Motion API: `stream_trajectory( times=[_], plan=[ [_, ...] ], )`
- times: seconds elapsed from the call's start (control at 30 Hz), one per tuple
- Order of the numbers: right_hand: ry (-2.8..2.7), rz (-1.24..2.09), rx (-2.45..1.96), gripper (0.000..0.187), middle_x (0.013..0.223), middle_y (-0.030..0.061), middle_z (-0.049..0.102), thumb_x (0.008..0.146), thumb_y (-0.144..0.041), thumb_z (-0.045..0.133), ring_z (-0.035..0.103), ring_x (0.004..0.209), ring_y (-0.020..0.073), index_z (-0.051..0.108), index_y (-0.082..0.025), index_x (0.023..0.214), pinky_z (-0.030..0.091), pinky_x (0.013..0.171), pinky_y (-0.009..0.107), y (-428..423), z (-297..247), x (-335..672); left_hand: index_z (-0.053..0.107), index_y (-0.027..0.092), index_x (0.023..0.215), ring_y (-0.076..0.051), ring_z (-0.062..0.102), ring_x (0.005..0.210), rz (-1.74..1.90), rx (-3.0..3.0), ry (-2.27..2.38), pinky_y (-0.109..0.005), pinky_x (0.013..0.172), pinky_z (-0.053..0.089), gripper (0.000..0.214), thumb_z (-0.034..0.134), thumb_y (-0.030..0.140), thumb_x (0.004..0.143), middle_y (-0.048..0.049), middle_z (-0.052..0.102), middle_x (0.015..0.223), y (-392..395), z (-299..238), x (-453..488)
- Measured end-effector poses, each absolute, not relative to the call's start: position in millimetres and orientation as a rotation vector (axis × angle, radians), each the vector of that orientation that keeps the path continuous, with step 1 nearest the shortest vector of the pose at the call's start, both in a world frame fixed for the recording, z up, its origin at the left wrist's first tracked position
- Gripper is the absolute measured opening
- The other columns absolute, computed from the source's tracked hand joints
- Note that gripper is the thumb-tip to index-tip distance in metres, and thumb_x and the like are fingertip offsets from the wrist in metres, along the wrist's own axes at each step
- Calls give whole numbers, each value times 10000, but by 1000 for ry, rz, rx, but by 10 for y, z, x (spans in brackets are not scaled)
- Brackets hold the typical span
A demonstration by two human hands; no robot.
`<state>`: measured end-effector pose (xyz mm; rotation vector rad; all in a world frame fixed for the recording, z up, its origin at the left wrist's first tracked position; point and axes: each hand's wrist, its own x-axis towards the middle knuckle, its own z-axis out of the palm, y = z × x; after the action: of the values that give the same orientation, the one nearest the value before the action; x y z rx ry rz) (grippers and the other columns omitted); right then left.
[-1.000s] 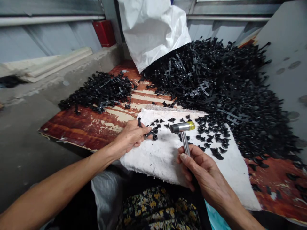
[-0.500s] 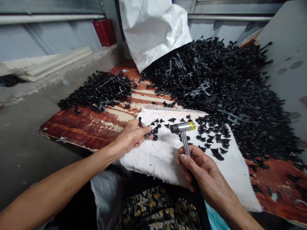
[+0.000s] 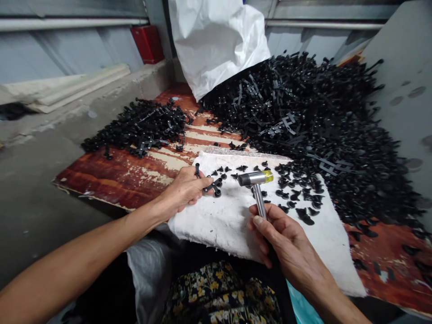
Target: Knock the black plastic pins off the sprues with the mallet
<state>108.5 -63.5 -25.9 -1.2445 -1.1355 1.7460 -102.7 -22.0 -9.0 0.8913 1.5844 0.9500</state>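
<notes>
My left hand (image 3: 186,188) is closed on a black plastic part (image 3: 213,185), a branched piece with round ends, held over the left side of a white cloth (image 3: 216,225). In my right hand (image 3: 281,229) is a mallet (image 3: 259,198), its handle gripped and its head raised above the cloth. The mallet head is metal with a dark face on the left and a yellow face on the right. Small loose black pieces (image 3: 295,195) with round caps lie on the cloth behind and to the right of the mallet.
A large heap of black plastic parts (image 3: 313,108) covers the right and back of the worn red-brown board (image 3: 101,177). A smaller heap (image 3: 145,126) sits at the left. A white sack (image 3: 219,45) hangs behind, and a concrete ledge (image 3: 67,130) runs along the left.
Almost nothing differs. The mallet head has shifted very slightly left; both hands keep their grips, and the pieces on the cloth lie as before.
</notes>
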Motion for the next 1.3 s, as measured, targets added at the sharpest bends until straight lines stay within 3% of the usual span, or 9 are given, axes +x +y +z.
stream_trajectory(
  times=[0.37,0.57,0.63,0.7,0.8,0.93,1.1,1.23,1.3],
  plan=[
    [-1128,1775,-1211,399,726,-24,571,769,-497,708,403,442,62,596,-199,1011,365,318,165,-628,-258,1100,448,182,718,-15,328,283,928,898,1637,-157,322,164,207,571,102,864,-7,616,505,-213,-68,-1010],
    [-1570,1602,-1250,408,678,-6,583,933,-462,496,473,429,114,559,-204,1243,433,358,231,-641,-262,1172,475,192,703,-27,313,277,845,1009,1643,-177,306,165,194,644,143,785,-8,634,518,-148,-99,-1073],
    [-1804,1292,-1257,459,785,48,662,960,-368,446,599,534,163,472,-194,1385,533,462,285,-609,-251,1186,489,195,690,-34,303,267,820,1050,1661,-183,294,159,189,660,156,761,3,620,494,-131,-112,-1086],
    [-2002,966,-1146,499,1099,135,696,954,-260,426,702,879,233,422,-182,1447,597,755,380,-548,-238,1182,498,198,681,-41,300,262,815,1078,1658,-184,285,153,176,657,169,752,12,607,476,-118,-124,-1092],
    [-2176,727,-945,521,1421,141,547,932,-135,406,550,1270,248,438,-178,1450,456,1053,432,-456,-220,1139,498,202,665,-52,304,255,808,1075,1657,-186,275,143,160,634,172,745,10,603,470,-88,-154,-1101],
    [-2129,607,-904,603,1297,123,637,916,-62,393,617,1170,220,366,-208,1501,534,956,380,-420,-192,1066,537,196,655,-70,326,254,788,1083,1668,-196,269,158,134,646,211,731,-2,590,456,-45,-205,-1131],
    [-2301,622,-1002,577,957,135,712,902,-108,378,681,772,246,431,-167,1474,593,748,443,-396,-143,1041,558,191,677,-62,363,278,796,1068,1617,-181,284,151,122,675,207,710,-5,618,502,-61,-205,-1145],
    [-2128,603,-967,622,1265,134,644,907,-91,387,676,949,238,358,-228,1513,550,894,441,-397,-121,1038,556,184,675,-60,356,278,799,1062,1623,-185,291,168,121,666,198,722,-7,607,484,-91,-183,-1136],
    [-2089,618,-974,658,1287,106,640,881,-89,431,667,1005,252,364,-273,1510,545,907,442,-404,-140,1037,551,183,663,-53,329,273,796,1065,1634,-189,293,161,126,660,195,727,-9,606,479,-98,-181,-1130]
  ],
)
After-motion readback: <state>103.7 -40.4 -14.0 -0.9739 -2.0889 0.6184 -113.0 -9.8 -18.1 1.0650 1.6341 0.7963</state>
